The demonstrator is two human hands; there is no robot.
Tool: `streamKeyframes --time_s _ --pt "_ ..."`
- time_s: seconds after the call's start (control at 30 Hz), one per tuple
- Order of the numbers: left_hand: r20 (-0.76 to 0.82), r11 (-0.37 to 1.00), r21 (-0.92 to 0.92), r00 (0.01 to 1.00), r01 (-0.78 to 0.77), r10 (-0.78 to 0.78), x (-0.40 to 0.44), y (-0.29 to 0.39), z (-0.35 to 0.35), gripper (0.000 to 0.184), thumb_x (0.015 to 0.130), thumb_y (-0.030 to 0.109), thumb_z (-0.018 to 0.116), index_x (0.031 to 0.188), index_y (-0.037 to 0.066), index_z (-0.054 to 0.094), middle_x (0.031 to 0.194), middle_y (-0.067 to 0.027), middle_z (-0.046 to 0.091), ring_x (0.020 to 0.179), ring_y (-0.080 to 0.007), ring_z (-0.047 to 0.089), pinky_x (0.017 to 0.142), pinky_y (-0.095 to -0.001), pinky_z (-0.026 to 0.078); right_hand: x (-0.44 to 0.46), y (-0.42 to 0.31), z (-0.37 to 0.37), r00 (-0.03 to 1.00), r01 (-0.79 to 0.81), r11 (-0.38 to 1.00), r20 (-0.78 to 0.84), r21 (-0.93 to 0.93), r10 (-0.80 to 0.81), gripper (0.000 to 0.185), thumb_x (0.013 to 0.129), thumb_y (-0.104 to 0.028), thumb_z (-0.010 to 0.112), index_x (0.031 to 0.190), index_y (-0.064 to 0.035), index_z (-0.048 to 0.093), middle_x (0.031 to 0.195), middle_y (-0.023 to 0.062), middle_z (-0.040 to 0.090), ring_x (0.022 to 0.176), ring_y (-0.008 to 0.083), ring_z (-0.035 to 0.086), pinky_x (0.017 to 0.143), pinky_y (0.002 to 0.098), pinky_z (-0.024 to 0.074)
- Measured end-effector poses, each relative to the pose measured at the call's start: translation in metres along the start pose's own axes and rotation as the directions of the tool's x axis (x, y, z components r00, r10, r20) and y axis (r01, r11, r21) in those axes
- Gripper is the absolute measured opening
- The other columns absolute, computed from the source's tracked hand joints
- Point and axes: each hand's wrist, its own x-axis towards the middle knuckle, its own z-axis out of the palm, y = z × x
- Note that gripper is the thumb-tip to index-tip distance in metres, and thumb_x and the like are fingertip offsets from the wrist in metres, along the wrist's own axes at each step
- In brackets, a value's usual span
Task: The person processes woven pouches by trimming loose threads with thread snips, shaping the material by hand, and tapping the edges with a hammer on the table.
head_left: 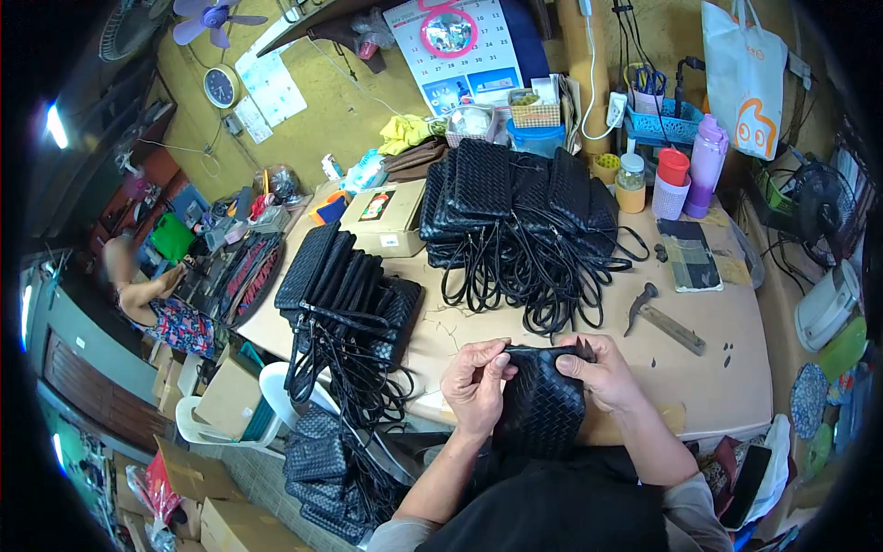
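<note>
A black woven pouch [543, 400] hangs between my two hands at the table's front edge. My left hand [480, 382] pinches its upper left corner. At the upper right corner, my right hand [598, 370] grips the pouch between thumb and fingers; a small dark pointed thing shows beside those fingers, too small to name. Behind my hands lies a large pile of black woven pouches [483, 184] with looped straps. Another stack of black pouches [317, 267] stands to the left, its straps hanging over the edge. A hammer [671, 328] with a wooden handle lies right of my right hand.
On the table [727, 386] are a cardboard box [391, 225], a dark notebook [690, 256], a jar [631, 184] and a purple bottle [706, 166]. More black pouches [322, 469] lie below, near a white chair [280, 391]. Another person [152, 290] is at the far left.
</note>
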Motion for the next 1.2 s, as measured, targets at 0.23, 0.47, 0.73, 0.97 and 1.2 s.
streamKeyframes --time_s 0.23,0.47,0.73,0.97,1.2 --pt "0.043 0.868 0.411 0.945 0.28 -0.325 0.0 -0.058 -0.013 0.011 0.094 0.006 0.056 0.087 -0.003 0.057 0.071 -0.007 0.062 0.06 -0.0083 0.06 0.055 -0.0228 0.05 0.019 0.071 -0.024 0.983 -0.105 0.911 -0.18 -0.398 0.035 0.036 0.084 -0.014 0.071 0.114 -0.0019 0.057 0.106 0.0096 0.063 0.095 0.0216 0.062 0.088 0.0327 0.0461" --pt "0.118 0.805 0.183 0.8 0.565 -0.588 -0.015 -0.107 -0.017 0.021 0.1 0.019 0.051 0.091 0.001 0.056 0.071 -0.0041 0.061 0.061 -0.0075 0.056 0.06 -0.0215 0.049 0.01 0.043 0.004 0.972 -0.022 0.468 -0.129 -0.883 -0.197 0.031 0.08 -0.014 0.07 0.109 -0.0095 0.06 0.102 0.0088 0.057 0.089 0.031 0.063 0.075 0.0408 0.0504" --pt "0.168 0.788 0.161 0.77 0.594 -0.615 -0.015 -0.108 -0.018 0.02 0.099 0.017 0.052 0.093 -0.002 0.056 0.078 -0.005 0.063 0.065 -0.0074 0.057 0.064 -0.0217 0.05 0.016 0.079 -0.002 0.969 0.051 0.345 -0.037 -0.937 -0.242 0.026 0.076 -0.014 0.072 0.1 -0.0098 0.064 0.097 0.0072 0.057 0.081 0.03 0.064 0.071 0.0419 0.0506" --pt "0.201 0.844 0.186 0.822 0.502 -0.533 -0.021 -0.108 -0.016 0.016 0.098 0.009 0.05 0.094 -0.004 0.056 0.09 -0.008 0.063 0.071 -0.0074 0.057 0.067 -0.0216 0.051 0.016 0.088 -0.01 0.931 0.086 0.422 -0.078 -0.902 -0.356 0.023 0.074 -0.013 0.074 0.094 -0.0085 0.064 0.095 0.0074 0.06 0.08 0.0299 0.064 0.069 0.0406 0.0511" --pt "0.222 0.841 0.184 0.813 0.508 -0.539 -0.023 -0.1 -0.018 0.018 0.099 0.012 0.048 0.089 -0.002 0.054 0.1 -0.0104 0.065 0.073 -0.0079 0.059 0.068 -0.0221 0.051 0.019 0.097 -0.013 0.91 0.095 0.547 -0.151 -0.832 -0.387 0.016 0.078 -0.012 0.07 0.093 -0.0088 0.063 0.091 0.0055 0.06 0.075 0.0283 0.064 0.066 0.0376 0.0516"
